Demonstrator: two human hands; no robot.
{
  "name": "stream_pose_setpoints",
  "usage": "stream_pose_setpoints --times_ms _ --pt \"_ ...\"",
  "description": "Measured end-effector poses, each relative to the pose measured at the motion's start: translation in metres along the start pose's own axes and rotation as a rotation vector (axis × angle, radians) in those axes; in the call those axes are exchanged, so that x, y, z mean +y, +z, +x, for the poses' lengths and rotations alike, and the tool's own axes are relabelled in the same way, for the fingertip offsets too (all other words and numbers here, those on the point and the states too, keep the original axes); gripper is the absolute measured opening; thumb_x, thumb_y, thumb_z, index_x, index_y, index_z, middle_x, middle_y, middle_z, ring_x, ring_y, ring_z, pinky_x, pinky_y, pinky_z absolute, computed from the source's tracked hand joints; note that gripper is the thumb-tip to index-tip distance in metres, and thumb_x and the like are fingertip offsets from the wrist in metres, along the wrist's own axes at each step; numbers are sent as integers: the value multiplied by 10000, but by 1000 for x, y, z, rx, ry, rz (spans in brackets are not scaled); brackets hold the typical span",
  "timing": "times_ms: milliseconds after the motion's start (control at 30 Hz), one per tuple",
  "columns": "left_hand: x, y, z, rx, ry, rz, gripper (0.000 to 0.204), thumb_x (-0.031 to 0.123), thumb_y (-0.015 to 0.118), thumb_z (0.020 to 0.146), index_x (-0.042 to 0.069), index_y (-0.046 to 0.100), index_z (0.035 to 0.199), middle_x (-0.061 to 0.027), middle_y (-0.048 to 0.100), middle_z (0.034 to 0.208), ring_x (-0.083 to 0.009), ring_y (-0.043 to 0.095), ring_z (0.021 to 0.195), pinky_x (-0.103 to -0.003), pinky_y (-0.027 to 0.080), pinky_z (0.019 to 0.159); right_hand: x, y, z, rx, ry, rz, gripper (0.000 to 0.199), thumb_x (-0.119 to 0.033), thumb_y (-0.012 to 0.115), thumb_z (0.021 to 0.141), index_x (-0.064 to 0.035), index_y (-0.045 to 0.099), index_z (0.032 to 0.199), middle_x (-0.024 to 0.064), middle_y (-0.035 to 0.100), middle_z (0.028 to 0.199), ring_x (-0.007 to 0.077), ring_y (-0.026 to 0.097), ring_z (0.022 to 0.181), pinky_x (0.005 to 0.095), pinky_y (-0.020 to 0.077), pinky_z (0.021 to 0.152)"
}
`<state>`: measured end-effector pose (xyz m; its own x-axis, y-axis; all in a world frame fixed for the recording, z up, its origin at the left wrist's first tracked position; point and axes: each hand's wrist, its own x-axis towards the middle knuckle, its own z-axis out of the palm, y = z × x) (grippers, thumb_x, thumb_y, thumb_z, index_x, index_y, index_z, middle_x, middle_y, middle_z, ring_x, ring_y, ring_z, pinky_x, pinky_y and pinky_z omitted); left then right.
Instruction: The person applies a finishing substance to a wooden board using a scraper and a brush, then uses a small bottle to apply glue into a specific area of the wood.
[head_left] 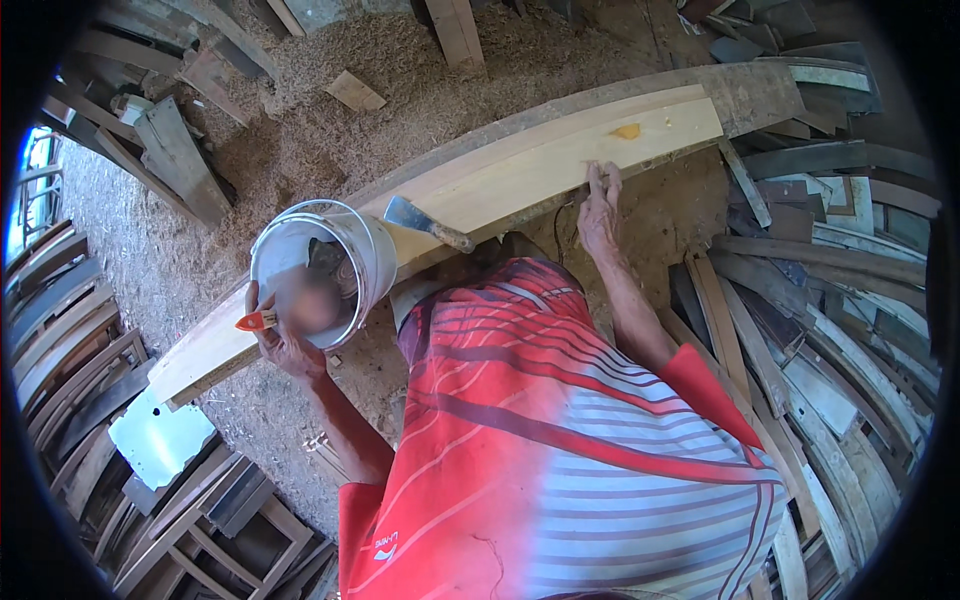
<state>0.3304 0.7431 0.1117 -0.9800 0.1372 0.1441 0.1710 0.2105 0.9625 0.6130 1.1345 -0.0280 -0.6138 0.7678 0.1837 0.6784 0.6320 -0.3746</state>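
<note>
A long pale wooden board (540, 150) lies across in front of me, with a yellow-orange smear (627, 131) near its right end. My left hand (290, 350) is closed at the near-left rim of a white bucket (378, 262) with a wire handle. From its fingers sticks a small tool with an orange end (257, 321), its kind unclear. Something dark lies inside the bucket, partly blurred. A scraper (412, 217) with a flat blade rests on the board right of the bucket. My right hand (602, 205) has its fingers stretched to the board's near edge, holding nothing visible.
Wood shavings (430, 110) cover the ground beyond the board, with a loose offcut (355, 91) on them. Stacks of wooden strips (820, 330) rise on the right, and wooden frames (240, 530) stand at the lower left near a white sheet (160, 437).
</note>
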Motion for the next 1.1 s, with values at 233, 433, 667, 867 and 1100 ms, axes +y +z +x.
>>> stream_pose_setpoints --times_ms 233,433,667,867,1100 --pt "-2 -2 1 -4 -8 1 377 71 545 957 -59 538 1311 -140 512 1455 -223 546 1191 -393 412 1047 -21 -26 1 -241 77 130 778 85 522 843 -106 319 1569 263 196 1594 445 369 1388 469 412 1097" --pt "2 -1 1 -14 37 24 328 78 556 961 -73 554 1253 -137 494 1479 -224 534 1223 -391 411 1054 -17 -25 -3 -156 61 86 816 40 574 833 -116 288 1581 260 212 1587 459 298 1428 511 320 1158" --pt "-4 -4 2 -14 0 7 327 100 559 977 -81 553 1249 -133 487 1482 -222 532 1224 -380 419 1042 -13 -23 -4 -162 80 -111 816 -36 620 845 -147 295 1586 254 247 1580 453 322 1412 536 315 1146" --pt "0 -5 0 -15 0 48 348 69 547 967 -81 545 1281 -126 497 1471 -208 532 1213 -374 422 1033 -11 -31 3 -221 149 -147 747 -55 621 863 -166 371 1558 198 293 1573 435 355 1390 538 338 1129" --pt "-9 -5 4 38 85 75 305 76 571 951 -46 595 1229 -114 546 1433 -101 560 943 -229 447 779 -104 -13 18 -343 -257 418 516 -240 662 922 -67 530 1390 183 532 1368 368 534 1257 441 468 1043"
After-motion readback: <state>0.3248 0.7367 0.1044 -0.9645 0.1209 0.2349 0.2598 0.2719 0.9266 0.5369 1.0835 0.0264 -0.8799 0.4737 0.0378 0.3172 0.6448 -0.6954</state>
